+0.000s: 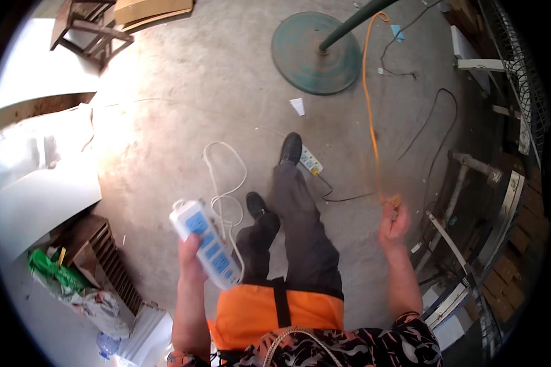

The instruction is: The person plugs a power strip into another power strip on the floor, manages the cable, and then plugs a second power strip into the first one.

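Note:
My left hand (pixel 190 258) grips a white power strip (pixel 216 260) with blue socket faces, its thumb lying over the front. A white cord (pixel 210 160) belonging to it loops down to the floor. On the right, my right hand (pixel 394 226) is closed around the lower end of an orange cord (pixel 370 104), which runs up across the floor toward the green pole. The held end is blurred, so a plug cannot be made out. Beside my shoe, a second power strip (pixel 311 160), white with a yellow plug in it, lies on the concrete.
A round green stand base (pixel 287 52) with a slanted pole is ahead. Dark cables (pixel 451 116) trail on the right near a metal frame (pixel 471 165). White panels (pixel 49 202), a slatted wooden crate (pixel 113 269) and a green bag (pixel 55 269) line the left. A wooden stool (pixel 92 27) stands far left.

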`<action>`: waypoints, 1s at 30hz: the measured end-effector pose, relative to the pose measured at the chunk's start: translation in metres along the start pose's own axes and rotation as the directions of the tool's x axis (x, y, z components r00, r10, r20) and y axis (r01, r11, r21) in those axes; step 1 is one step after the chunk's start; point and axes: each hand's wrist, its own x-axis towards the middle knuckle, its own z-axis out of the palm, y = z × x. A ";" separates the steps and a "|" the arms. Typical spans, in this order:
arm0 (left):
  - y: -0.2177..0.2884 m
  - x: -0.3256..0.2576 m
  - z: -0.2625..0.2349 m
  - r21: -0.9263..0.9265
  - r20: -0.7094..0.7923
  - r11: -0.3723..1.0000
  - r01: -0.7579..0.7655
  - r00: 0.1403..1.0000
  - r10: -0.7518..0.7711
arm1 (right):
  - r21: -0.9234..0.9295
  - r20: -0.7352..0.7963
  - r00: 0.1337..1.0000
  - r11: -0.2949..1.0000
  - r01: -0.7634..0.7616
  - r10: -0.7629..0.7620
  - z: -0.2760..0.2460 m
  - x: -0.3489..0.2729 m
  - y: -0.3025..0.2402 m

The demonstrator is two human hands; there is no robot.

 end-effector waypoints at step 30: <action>0.103 -0.030 0.164 0.144 0.391 0.837 -0.527 0.807 0.441 | 0.503 0.607 0.788 0.817 -0.280 -0.103 -0.056 0.104 -0.236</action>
